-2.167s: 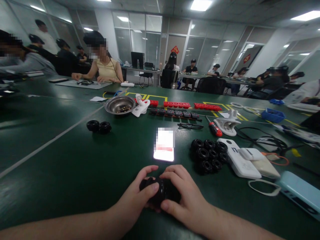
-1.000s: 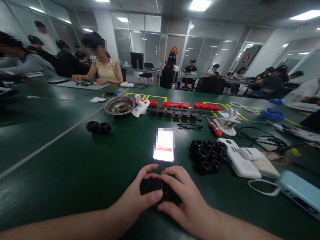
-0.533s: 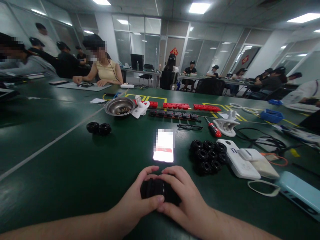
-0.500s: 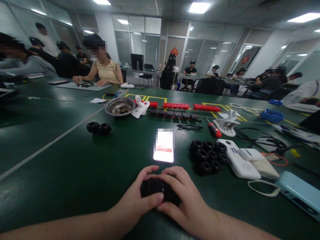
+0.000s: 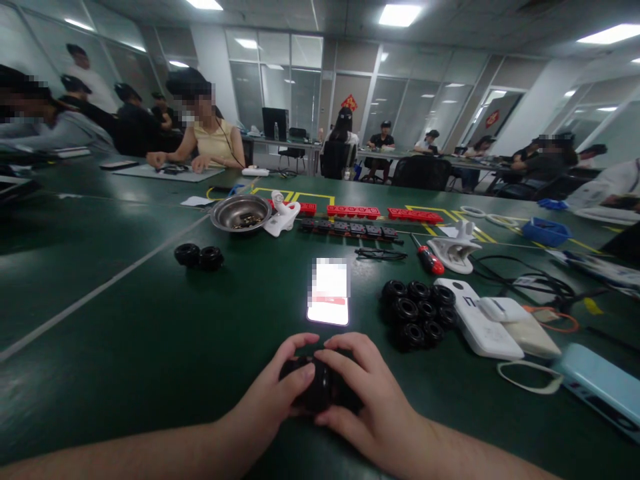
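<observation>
Both hands meet low in the middle of the view over a small black rubber wheel (image 5: 319,390). My left hand (image 5: 273,400) curls round its left side with thumb and fingers closed on it. My right hand (image 5: 373,397) wraps its right side, fingers pressed over the top. The wheel rests near the green table (image 5: 150,347). A lit phone (image 5: 329,291) lies just beyond my fingers. A cluster of several black wheels (image 5: 417,312) sits to the right of the phone.
Two more black wheels (image 5: 199,256) lie at the left. A steel bowl (image 5: 241,213), white clamps (image 5: 283,213), red and black strips (image 5: 353,212), a red screwdriver (image 5: 427,257), white devices (image 5: 483,323) and cables (image 5: 525,280) lie beyond. People sit at tables around.
My fingers have shifted slightly on the black wheel, which has turned a little between my hands. Both hands stay in the same place.
</observation>
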Demonstrator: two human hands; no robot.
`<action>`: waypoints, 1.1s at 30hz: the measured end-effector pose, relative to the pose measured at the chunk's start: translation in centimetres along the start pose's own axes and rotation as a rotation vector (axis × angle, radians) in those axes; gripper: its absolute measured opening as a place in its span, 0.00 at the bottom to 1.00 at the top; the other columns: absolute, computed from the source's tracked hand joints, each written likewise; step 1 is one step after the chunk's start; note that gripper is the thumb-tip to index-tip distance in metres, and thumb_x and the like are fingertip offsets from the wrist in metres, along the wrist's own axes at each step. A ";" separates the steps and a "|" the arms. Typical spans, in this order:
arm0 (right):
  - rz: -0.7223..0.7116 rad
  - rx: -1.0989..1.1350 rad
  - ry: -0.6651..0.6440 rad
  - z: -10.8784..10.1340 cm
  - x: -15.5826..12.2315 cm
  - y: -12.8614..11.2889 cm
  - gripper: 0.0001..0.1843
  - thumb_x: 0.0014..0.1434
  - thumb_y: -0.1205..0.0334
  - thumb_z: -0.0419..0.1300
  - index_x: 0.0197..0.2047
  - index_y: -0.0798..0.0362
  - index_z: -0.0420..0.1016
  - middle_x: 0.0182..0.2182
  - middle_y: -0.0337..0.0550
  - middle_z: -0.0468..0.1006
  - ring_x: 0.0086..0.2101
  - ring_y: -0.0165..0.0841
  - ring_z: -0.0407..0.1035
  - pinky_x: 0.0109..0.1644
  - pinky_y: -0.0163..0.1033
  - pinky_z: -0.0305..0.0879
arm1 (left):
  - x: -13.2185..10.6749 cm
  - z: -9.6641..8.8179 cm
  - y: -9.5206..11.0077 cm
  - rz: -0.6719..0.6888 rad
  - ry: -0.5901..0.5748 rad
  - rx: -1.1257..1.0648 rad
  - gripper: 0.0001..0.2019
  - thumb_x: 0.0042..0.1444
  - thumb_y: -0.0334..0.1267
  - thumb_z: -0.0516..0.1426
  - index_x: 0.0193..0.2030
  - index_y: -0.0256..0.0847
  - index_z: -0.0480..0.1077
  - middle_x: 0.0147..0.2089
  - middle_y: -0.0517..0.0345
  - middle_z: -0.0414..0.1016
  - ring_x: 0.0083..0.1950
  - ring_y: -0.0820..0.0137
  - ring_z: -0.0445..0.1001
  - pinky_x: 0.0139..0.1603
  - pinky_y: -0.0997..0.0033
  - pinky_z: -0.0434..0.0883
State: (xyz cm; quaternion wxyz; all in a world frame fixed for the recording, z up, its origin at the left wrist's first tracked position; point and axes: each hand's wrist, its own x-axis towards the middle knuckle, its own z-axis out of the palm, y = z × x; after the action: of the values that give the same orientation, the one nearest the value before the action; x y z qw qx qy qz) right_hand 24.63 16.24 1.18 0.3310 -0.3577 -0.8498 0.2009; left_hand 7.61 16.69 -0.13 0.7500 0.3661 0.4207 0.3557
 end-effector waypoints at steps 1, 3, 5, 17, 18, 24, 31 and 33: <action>-0.025 -0.002 0.002 0.0 -0.1 -0.1 0.23 0.52 0.57 0.59 0.51 0.52 0.62 0.45 0.48 0.63 0.45 0.39 0.59 0.46 0.44 0.63 | 0.0 0.1 0.0 -0.012 0.009 0.001 0.24 0.43 0.47 0.58 0.46 0.43 0.56 0.43 0.54 0.64 0.42 0.61 0.69 0.32 0.67 0.68; -0.056 -0.008 0.001 -0.1 -0.1 -0.3 0.23 0.53 0.59 0.58 0.52 0.52 0.60 0.46 0.48 0.62 0.45 0.38 0.59 0.47 0.43 0.62 | 0.0 0.1 -0.1 -0.007 0.020 0.019 0.22 0.44 0.45 0.57 0.45 0.43 0.56 0.41 0.54 0.65 0.40 0.62 0.70 0.29 0.70 0.67; -0.037 -0.012 -0.005 -0.1 -0.2 -0.2 0.27 0.50 0.56 0.60 0.52 0.53 0.59 0.47 0.49 0.62 0.46 0.39 0.58 0.48 0.45 0.61 | -0.1 0.0 -0.4 0.015 0.002 0.003 0.23 0.43 0.44 0.58 0.45 0.43 0.56 0.40 0.55 0.66 0.39 0.64 0.70 0.30 0.70 0.67; -0.096 0.020 -0.037 -0.1 0.1 -0.2 0.25 0.53 0.60 0.59 0.53 0.53 0.58 0.48 0.48 0.61 0.47 0.37 0.57 0.50 0.43 0.59 | 0.4 -0.3 -0.5 0.043 -0.050 -0.024 0.25 0.40 0.45 0.61 0.44 0.42 0.58 0.41 0.54 0.67 0.41 0.63 0.69 0.35 0.67 0.66; -0.090 0.018 -0.044 -0.1 0.1 -0.2 0.26 0.52 0.60 0.59 0.53 0.53 0.58 0.48 0.48 0.61 0.47 0.38 0.57 0.50 0.43 0.59 | 0.3 -0.4 -0.6 0.059 -0.047 -0.025 0.24 0.40 0.44 0.61 0.44 0.42 0.58 0.42 0.54 0.67 0.42 0.63 0.69 0.36 0.66 0.66; 0.006 0.003 -0.035 -0.2 0.1 0.0 0.34 0.46 0.42 0.59 0.51 0.53 0.62 0.46 0.50 0.62 0.46 0.42 0.58 0.48 0.48 0.60 | 0.0 -0.6 -1.0 0.089 -0.047 -0.052 0.30 0.40 0.43 0.62 0.49 0.46 0.54 0.37 0.59 0.68 0.37 0.65 0.71 0.34 0.65 0.68; -0.155 -0.042 -0.043 -0.3 0.1 -0.4 0.23 0.55 0.55 0.55 0.53 0.53 0.58 0.47 0.50 0.63 0.47 0.40 0.58 0.50 0.47 0.58 | 0.2 -0.5 -1.1 0.101 -0.055 0.024 0.24 0.44 0.46 0.59 0.46 0.42 0.58 0.39 0.56 0.71 0.38 0.67 0.71 0.36 0.69 0.66; -0.142 -0.049 -0.053 -0.3 0.1 -0.3 0.24 0.54 0.57 0.56 0.53 0.53 0.58 0.48 0.50 0.62 0.48 0.40 0.57 0.51 0.47 0.58 | 0.2 -0.5 -1.0 0.083 -0.030 0.001 0.23 0.44 0.45 0.60 0.46 0.42 0.58 0.38 0.57 0.71 0.39 0.67 0.71 0.36 0.70 0.67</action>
State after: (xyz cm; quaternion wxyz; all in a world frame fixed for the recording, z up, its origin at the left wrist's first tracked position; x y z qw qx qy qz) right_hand 24.63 16.13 1.61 0.3130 -0.2990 -0.8861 0.1654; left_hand 7.50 16.48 -1.20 0.7407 0.3889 0.3941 0.3806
